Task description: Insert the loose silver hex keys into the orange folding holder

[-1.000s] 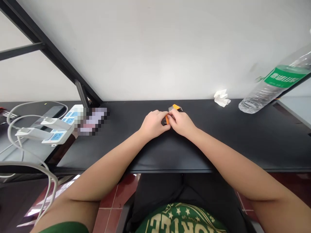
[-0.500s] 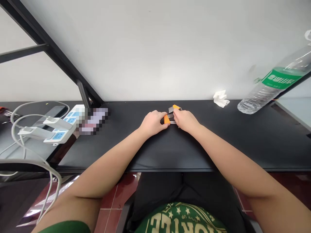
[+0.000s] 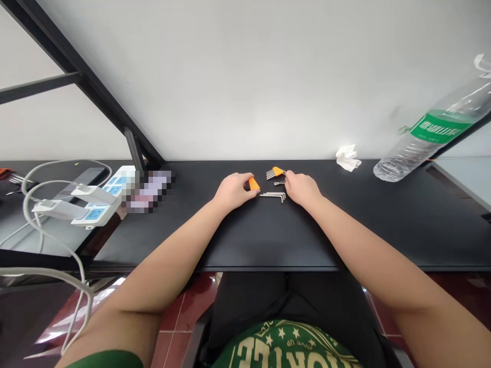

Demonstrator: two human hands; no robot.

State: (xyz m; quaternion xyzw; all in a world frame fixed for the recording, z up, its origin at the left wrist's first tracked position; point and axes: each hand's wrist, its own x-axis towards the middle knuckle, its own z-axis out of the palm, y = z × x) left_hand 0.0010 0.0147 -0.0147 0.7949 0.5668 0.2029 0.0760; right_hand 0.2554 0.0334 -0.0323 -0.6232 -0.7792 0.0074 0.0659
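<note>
On the black table (image 3: 238,240), my left hand (image 3: 232,190) is closed around a small orange holder (image 3: 253,184). Several loose silver hex keys (image 3: 273,196) lie flat between my hands. My right hand (image 3: 303,188) is curled, its fingertips at a second orange holder (image 3: 276,171) that has several hex keys fanned out of it. Whether those fingers grip that set or only touch it is unclear.
A crumpled white tissue (image 3: 348,157) lies at the back right. A clear water bottle (image 3: 429,138) with a green label stands at the far right. A white power strip (image 3: 95,202) with plugged adapters and white cables sits at the left, beside a blurred patch.
My hands have drawn apart. The left one pulled the orange holder away to the left, and several hex keys that were between the hands now lie loose on the table.
</note>
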